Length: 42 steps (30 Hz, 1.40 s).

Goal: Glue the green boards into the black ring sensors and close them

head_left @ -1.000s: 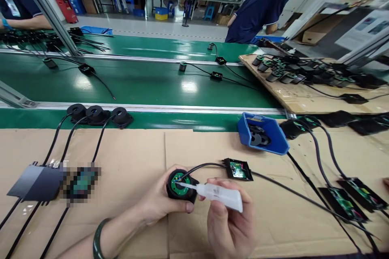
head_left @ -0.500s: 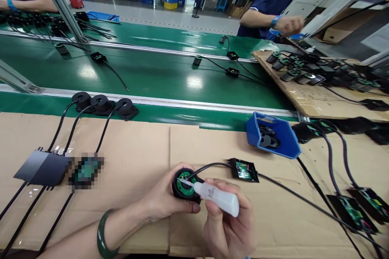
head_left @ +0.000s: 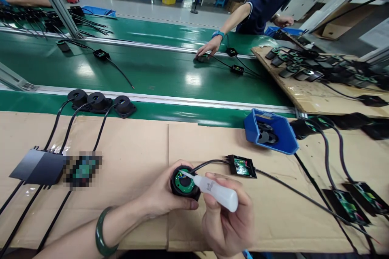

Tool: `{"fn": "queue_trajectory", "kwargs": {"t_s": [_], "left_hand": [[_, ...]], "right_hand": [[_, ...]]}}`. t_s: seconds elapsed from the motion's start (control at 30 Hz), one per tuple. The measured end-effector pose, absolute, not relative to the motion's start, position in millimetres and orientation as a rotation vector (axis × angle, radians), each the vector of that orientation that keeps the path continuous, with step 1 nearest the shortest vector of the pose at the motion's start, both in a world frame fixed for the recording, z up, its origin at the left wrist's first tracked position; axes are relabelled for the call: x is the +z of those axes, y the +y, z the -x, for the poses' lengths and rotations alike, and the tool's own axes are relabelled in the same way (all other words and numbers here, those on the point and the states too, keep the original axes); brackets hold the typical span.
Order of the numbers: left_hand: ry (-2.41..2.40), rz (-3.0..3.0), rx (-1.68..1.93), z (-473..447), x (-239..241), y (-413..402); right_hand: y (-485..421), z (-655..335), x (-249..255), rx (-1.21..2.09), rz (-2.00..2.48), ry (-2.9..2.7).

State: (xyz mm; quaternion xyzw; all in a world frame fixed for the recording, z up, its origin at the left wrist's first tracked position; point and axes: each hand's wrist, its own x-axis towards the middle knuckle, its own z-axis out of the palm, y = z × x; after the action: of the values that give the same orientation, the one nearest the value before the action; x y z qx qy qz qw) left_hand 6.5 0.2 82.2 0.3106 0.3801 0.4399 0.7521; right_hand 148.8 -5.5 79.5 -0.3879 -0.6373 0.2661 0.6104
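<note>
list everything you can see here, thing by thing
round housing: 1, black with green board, in left hand
squeeze bottle: 1, whitish, in right hand
conveyor belt: 1, green, beyond cardboard
open box: 1, black, on cardboard right of the hands
blue bin: 1, blue, by the belt, right
spare housings: 3, black, belt edge, left
co-worker's hand: 1, on the belt
left hand: 1, gripping housing
right hand: 1, gripping bottle

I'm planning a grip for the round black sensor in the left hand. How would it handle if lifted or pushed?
The sensor looks like rigid plastic, so probably stiff under a firm grip. Its round body may roll if set on edge. The cable runs to a small board, so lifting it would likely drag both along.
</note>
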Motion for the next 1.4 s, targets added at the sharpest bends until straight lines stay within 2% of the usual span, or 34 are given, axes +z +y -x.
{"fn": "queue_trajectory", "kwargs": {"t_s": [0.33, 0.97, 1.4], "left_hand": [[0.813, -0.676, 0.956, -6.7, 81.5, -0.6], [0.861, -0.740, 0.955, -6.7, 79.2, 0.3], [0.838, -0.698, 0.952, -5.4, 77.1, -0.4]], "right_hand": [[-8.7, -147.7, 81.5, 0.640, 0.902, -1.480], [-3.6, -152.4, 78.5, 0.421, 0.904, -1.532], [-10.6, -144.6, 83.9, 0.694, 0.872, -1.427]]}}
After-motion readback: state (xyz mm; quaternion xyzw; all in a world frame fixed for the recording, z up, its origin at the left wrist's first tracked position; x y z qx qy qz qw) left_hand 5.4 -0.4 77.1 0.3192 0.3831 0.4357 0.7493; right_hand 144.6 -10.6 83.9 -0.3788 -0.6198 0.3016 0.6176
